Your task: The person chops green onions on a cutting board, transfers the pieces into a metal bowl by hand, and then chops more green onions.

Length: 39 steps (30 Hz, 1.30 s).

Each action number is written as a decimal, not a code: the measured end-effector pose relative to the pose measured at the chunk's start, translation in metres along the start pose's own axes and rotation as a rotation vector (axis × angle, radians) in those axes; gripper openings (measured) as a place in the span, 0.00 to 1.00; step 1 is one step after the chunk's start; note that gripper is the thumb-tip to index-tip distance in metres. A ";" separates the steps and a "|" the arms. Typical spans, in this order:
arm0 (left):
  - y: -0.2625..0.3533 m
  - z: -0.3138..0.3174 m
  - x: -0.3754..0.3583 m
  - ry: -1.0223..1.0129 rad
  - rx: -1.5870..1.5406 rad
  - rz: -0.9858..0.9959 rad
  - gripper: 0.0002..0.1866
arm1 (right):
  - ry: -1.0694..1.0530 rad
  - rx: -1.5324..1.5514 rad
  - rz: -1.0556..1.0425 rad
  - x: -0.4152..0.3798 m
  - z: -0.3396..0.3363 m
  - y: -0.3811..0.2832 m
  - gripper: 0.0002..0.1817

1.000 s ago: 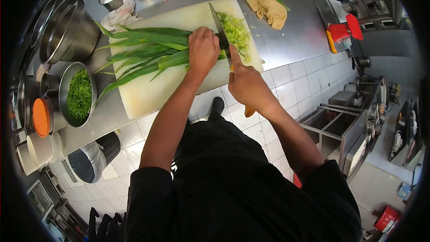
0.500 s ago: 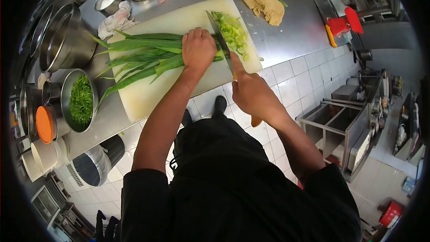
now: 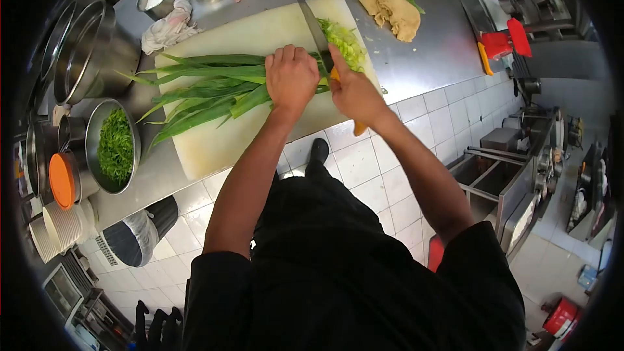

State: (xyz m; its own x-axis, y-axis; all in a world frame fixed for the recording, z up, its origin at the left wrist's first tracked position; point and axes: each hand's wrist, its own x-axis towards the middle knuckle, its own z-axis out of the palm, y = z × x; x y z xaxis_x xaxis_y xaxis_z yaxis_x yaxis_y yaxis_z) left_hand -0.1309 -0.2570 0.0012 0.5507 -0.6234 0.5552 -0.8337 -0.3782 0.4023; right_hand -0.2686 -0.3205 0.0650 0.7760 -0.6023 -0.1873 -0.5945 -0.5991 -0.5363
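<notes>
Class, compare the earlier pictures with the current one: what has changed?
The right hand has pushed the knife forward, away from the body; its tip now shows past the cutting board's far edge. Nothing was newly grasped or released. The left hand still holds the green leaves.

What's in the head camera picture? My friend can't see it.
A person's left hand holds long green stalks on a cutting board while the right hand grips a knife beside chopped green pieces. A metal bowl of cut greens stands to the left.
</notes>
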 end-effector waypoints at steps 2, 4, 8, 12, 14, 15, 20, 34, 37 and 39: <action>-0.003 0.003 0.006 0.025 0.029 0.027 0.08 | -0.053 -0.063 0.027 -0.001 -0.028 -0.019 0.41; -0.002 0.004 0.002 0.011 0.032 0.039 0.08 | -0.216 -0.038 0.161 -0.014 -0.060 -0.055 0.41; -0.005 0.006 0.008 0.004 0.009 0.050 0.09 | -0.265 -0.067 0.238 -0.036 -0.071 -0.080 0.40; -0.005 0.008 0.007 0.015 -0.001 0.033 0.09 | -0.289 -0.129 0.274 -0.062 -0.071 -0.090 0.40; -0.004 0.008 0.007 0.028 -0.017 0.031 0.09 | -0.275 -0.118 0.251 -0.076 -0.073 -0.088 0.42; -0.004 0.007 0.007 0.034 -0.023 0.030 0.09 | -0.269 -0.117 0.238 -0.083 -0.071 -0.083 0.42; -0.005 0.005 0.007 -0.028 -0.019 0.016 0.09 | -0.160 -0.016 0.193 -0.079 -0.017 -0.049 0.42; -0.005 0.002 0.009 -0.046 -0.013 0.041 0.09 | -0.187 -0.022 0.112 0.004 -0.050 -0.032 0.42; -0.006 0.000 0.006 -0.058 -0.016 0.048 0.09 | -0.349 -0.002 0.325 -0.021 -0.079 -0.086 0.41; -0.006 0.001 0.007 -0.069 -0.008 0.042 0.10 | -0.271 -0.090 0.219 -0.030 -0.066 -0.078 0.41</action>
State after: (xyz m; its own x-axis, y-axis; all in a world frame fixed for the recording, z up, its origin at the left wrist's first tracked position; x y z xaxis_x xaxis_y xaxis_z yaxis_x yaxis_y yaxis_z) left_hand -0.1225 -0.2593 0.0020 0.5109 -0.6842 0.5205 -0.8555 -0.3457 0.3855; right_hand -0.2593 -0.2903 0.1667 0.6489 -0.5666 -0.5079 -0.7595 -0.5228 -0.3871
